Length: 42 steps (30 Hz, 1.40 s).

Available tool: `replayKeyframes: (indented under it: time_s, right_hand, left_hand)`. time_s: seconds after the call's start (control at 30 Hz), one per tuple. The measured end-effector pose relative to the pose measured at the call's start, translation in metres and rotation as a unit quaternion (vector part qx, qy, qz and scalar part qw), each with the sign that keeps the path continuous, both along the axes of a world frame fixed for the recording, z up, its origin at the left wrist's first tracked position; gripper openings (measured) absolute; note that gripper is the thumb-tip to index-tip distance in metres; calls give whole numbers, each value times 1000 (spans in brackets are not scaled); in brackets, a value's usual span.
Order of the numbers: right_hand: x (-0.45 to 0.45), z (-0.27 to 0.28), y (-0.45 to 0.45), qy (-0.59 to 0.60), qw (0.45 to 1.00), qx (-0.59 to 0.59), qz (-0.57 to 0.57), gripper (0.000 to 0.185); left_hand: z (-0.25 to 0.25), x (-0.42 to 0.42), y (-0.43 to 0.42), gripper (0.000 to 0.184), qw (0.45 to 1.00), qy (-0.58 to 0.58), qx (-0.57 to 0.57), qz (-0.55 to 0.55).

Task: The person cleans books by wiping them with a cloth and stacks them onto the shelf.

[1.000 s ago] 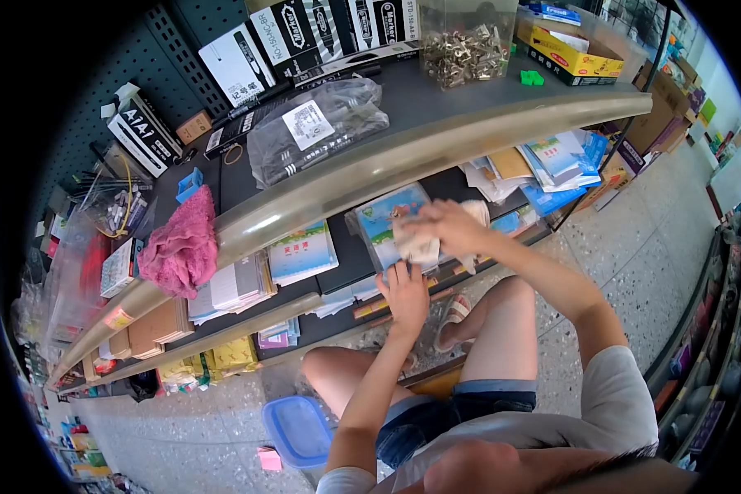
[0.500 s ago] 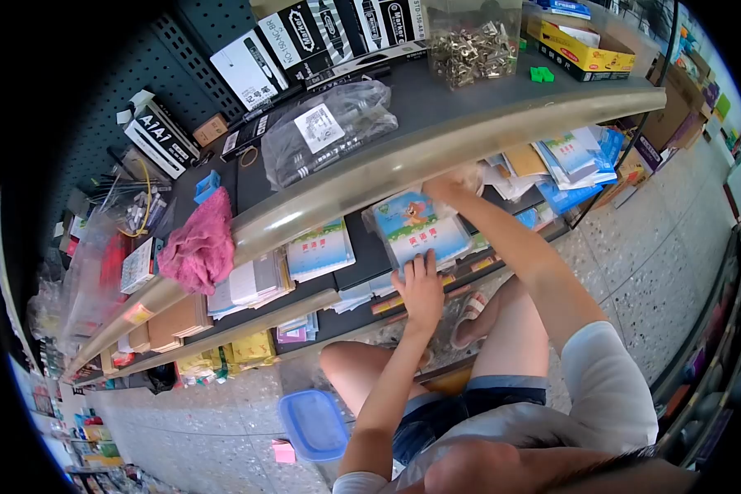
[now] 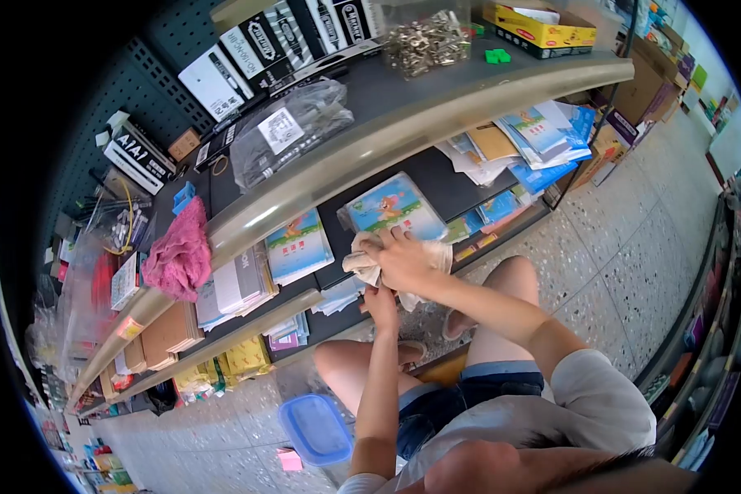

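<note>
A pale cream cloth (image 3: 361,262) is bunched under my right hand (image 3: 405,262), whose fingers are curled over it. The cloth lies over the near edge of a stack of exercise books (image 3: 395,210) with blue covers and a cartoon mouse, in a clear wrapper on the lower shelf. Just below, my left hand (image 3: 380,309) is at the shelf's front edge, close against the cloth. Its fingers are bent and partly hidden, and what they hold cannot be made out.
Another exercise book pile (image 3: 296,247) stands to the left, with loose books and papers (image 3: 535,136) to the right. A pink cloth (image 3: 179,251) hangs over the upper shelf's lip (image 3: 403,123). On the floor sits a blue plastic tub (image 3: 315,428).
My right hand has brought the cloth from behind the book stack to its near edge. My left hand has left the cover and moved down to the shelf front. The view has shifted slightly.
</note>
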State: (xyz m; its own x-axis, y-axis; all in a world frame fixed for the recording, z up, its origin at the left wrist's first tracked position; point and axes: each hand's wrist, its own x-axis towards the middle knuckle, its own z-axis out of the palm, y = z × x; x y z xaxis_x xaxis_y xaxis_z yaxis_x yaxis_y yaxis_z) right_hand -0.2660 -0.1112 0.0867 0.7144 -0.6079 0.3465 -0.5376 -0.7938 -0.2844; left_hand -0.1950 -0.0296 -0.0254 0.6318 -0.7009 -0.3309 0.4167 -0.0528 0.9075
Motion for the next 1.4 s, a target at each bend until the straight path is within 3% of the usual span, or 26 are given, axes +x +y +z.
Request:
replayKeyframes:
  time_s: [0.03,0.13,0.3,0.4,0.5,0.6,0.63,0.7,0.8,0.83,0.9,1.0,1.13,1.3,1.4]
  right_hand:
    - [2,-4,2,-1,1000,16,-20,55]
    - [0,-14,2,-9,998,7,-55,53]
    - [-40,-15,-28,52,995,-8,-88,50]
    - [-80,-11,-56,45,989,20,-138,35]
    - [-127,-23,-87,104,968,-19,-230,39]
    - [-138,-14,-80,41,962,-24,-270,54]
    - [-132,7,-64,-12,970,-26,-243,57]
    - [-106,22,-42,-10,988,-2,-153,58]
    - [-61,9,-16,-43,999,11,19,58]
    - [-52,-1,-11,-33,999,9,21,57]
    - [-33,-9,-5,-12,1000,3,27,55]
    - [-45,-5,-15,47,994,101,10,51]
    - [-84,25,-33,69,991,110,-16,50]
    - [-134,-29,-83,144,969,-5,-200,48]
    - [-161,-27,-90,38,975,54,-210,51]
  left_hand:
    - [1,1,-2,11,999,45,-8,21]
    - [9,0,-11,4,999,8,-27,37]
    - [3,-3,-13,12,997,3,-6,73]
    - [-2,2,-12,13,998,13,-29,55]
    - [-1,6,-7,12,999,17,-22,45]
    - [-1,3,-9,14,998,18,-27,53]
    - [-2,3,-8,14,998,21,-33,49]
    - [-5,6,-10,12,998,24,-46,48]
    - [-14,11,-12,10,997,23,-51,48]
    - [-6,7,-15,8,993,23,-102,53]
    - [1,4,-13,5,996,12,-85,38]
    - [-9,8,-9,7,996,30,-64,48]
    - [-5,4,-9,12,998,28,-40,49]
    - [-7,8,-8,13,996,49,-60,45]
    - [-8,20,2,9,995,50,-76,43]
